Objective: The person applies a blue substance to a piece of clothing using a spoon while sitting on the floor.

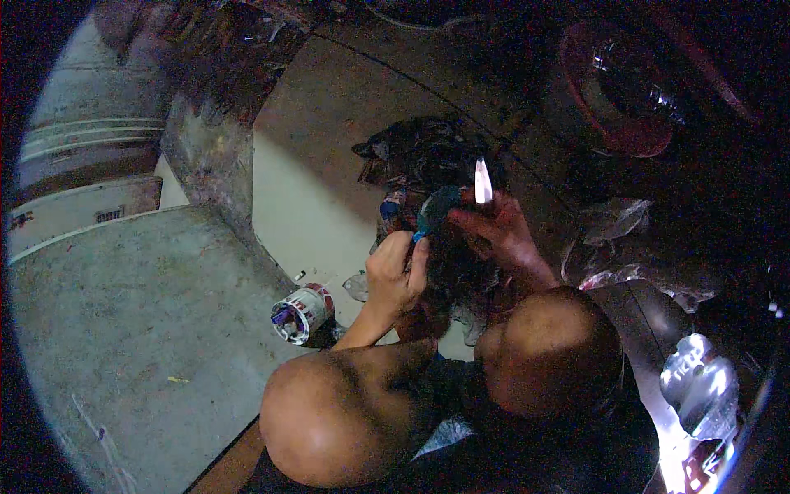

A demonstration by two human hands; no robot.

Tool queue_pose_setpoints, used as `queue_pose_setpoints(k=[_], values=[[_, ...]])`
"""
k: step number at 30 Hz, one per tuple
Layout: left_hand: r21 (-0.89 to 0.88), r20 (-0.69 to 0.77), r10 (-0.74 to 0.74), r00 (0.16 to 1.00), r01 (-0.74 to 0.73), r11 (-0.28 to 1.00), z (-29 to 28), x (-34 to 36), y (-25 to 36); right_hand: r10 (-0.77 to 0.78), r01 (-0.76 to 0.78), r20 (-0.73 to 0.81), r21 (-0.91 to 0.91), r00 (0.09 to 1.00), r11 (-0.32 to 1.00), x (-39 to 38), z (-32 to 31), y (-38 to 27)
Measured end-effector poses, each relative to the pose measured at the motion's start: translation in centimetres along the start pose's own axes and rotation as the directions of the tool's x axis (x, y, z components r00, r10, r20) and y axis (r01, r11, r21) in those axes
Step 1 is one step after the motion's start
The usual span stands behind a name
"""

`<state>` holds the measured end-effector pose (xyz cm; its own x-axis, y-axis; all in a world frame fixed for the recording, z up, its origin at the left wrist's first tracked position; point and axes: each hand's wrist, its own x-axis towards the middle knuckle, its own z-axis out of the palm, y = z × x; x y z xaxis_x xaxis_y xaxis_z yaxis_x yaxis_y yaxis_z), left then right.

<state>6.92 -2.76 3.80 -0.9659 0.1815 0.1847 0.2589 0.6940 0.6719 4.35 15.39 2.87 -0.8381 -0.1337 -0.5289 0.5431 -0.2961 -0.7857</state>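
Note:
My left hand is closed in a pinch, with its thumb up, on the bright blue end of a dark teal rounded object. The kind of this object is hard to make out in the dim light. To its right, my right hand is closed around a knife whose pale pointed blade stands up from the fist. Its handle is hidden. Both hands are close together above my knees, with the teal object between them. A blue-capped small item lies just beyond my left hand.
A dark crumpled heap lies beyond my hands. A white and red tub with purple things inside rests tipped at left. A red-rimmed basin stands far right, with clear plastic bags nearer. A grey slab spans the left.

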Motion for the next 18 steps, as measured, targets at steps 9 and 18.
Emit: queue_pose_setpoints(k=[9,18], values=[[-0.066,0.018,-0.023,1.0,0.024,0.998,0.5,0.5,0.8,-0.095,0.1,0.064,-0.075,0.993,0.992,-0.3,-2.8,-0.5],[-0.113,0.051,-0.157,0.986,0.161,0.98,0.2,0.4,0.4,-0.324,0.366,0.176,-0.323,0.929,0.873,-1.1,-3.6,1.2]])
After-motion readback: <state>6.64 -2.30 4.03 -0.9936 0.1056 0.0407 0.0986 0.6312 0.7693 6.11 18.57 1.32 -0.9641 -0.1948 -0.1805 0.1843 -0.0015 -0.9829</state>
